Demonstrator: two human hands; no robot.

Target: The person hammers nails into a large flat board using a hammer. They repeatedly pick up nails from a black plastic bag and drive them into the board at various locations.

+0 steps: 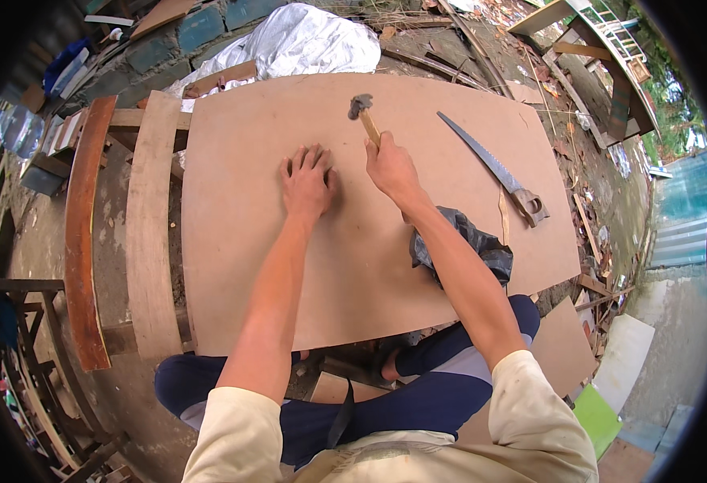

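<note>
1. Broad brown fibreboard panel [232,266] lies in a cluttered outdoor yard [120,402].
2. Crumpled black plastic bag [480,248] sits on it, contents hidden.
3. Right hand [392,167] grips a wooden-handled grey-headed hammer [368,122] over the panel; left hand [308,185] rests there, fingers parted.

Count taken by kind. Hands: two, left hand [308,183] and right hand [392,167]. Boards: one large brown board [232,161], lying beneath both. Hammers: one hammer [372,129], in the right hand. Saws: one saw [482,157], right of the right hand. Bags: one black bag [490,256], nearer the body than the right hand. Long planks left of the left hand: two, a pale plank [152,233] and, farther out, a red-brown plank [85,241]. White sheets: one crumpled sheet [297,40], beyond the left hand. Green panels: one green panel [597,419], well behind and right of the right hand. Scrap wood [587,226], right of the right hand: numerous, exact count not obtainable.
</note>
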